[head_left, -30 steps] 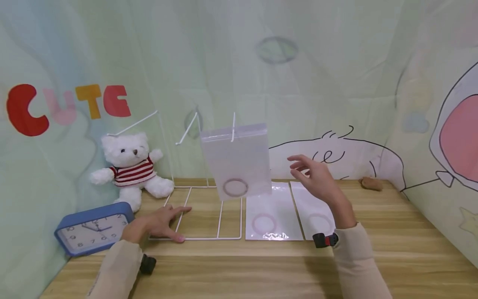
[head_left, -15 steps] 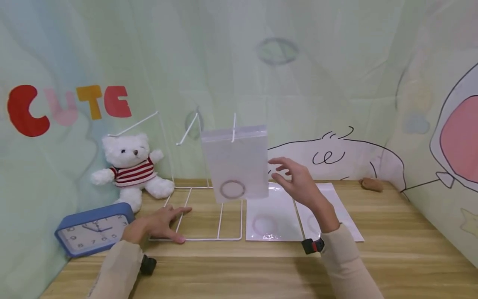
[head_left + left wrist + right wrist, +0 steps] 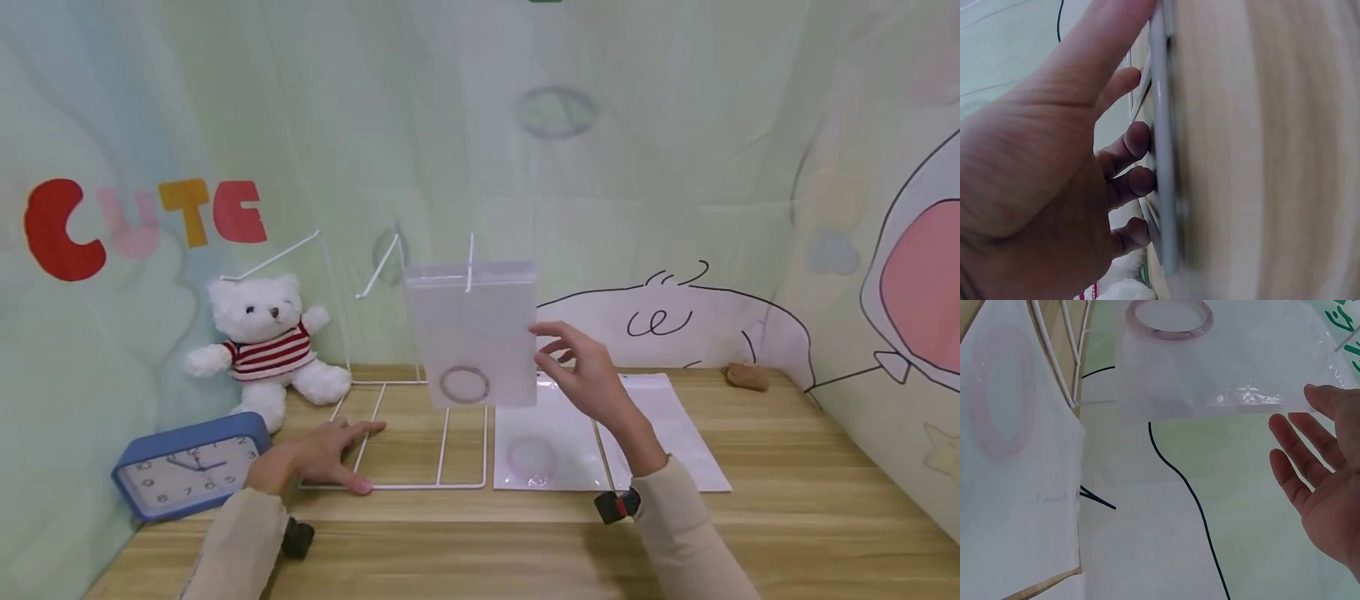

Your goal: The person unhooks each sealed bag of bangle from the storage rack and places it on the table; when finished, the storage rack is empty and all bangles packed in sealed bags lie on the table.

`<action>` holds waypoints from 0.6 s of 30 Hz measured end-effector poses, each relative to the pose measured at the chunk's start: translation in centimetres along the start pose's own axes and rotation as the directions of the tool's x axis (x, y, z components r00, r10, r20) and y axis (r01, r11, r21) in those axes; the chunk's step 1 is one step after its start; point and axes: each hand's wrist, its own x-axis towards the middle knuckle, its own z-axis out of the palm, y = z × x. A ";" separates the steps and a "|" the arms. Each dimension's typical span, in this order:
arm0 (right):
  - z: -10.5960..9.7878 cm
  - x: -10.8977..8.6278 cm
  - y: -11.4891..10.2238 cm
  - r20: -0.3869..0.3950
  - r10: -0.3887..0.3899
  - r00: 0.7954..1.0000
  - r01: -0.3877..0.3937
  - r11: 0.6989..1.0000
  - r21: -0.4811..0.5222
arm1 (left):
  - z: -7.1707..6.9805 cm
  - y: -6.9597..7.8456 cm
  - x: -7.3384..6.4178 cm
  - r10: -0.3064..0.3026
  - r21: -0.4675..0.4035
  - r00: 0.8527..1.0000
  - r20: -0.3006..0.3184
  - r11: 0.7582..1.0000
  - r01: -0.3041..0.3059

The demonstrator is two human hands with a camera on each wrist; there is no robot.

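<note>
A clear plastic zip bag [image 3: 472, 333] with a ring-shaped bangle [image 3: 464, 384] at its bottom hangs from the right hook [image 3: 470, 262] of a white wire rack [image 3: 462, 485]. My right hand [image 3: 588, 379] is at the bag's right edge, fingers loosely bent. In the right wrist view its thumb [image 3: 1325, 400] meets the bag's edge, while the other fingers [image 3: 1300, 456] stay off it. My left hand [image 3: 318, 454] rests spread on the left of the rack's base, thumb on the front bar. In the left wrist view its fingertips [image 3: 1140, 181] touch the base wires.
Two flat bags [image 3: 555, 475] with faint rings lie side by side right of the rack. A white teddy bear [image 3: 270, 333] sits behind a blue clock [image 3: 191, 467] at left. The rack's middle hook [image 3: 378, 267] and left hook [image 3: 270, 256] stick forward. A small brown object [image 3: 746, 377] lies at back right.
My right hand has moved left from above the flat bags to the hanging bag's edge. The hanging bag has swung slightly, its lower end shifting left. My left hand stays on the rack.
</note>
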 end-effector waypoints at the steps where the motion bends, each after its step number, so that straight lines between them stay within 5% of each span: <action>1: 0.1 0.0 -0.1 -0.010 -0.003 1.000 0.003 1.000 0.006 | 0.0 0.0 0.0 -0.001 -0.001 1.000 0.000 1.000 0.001; 9: 2.0 0.0 -0.4 -0.123 -0.078 0.989 0.082 0.996 0.028 | 0.0 0.0 0.0 0.000 0.001 1.000 0.006 1.000 0.000; 18: 3.2 -0.1 -0.9 -0.156 -0.124 0.980 0.129 0.991 0.023 | 0.0 0.0 -0.1 0.015 -0.007 1.000 -0.002 1.000 -0.015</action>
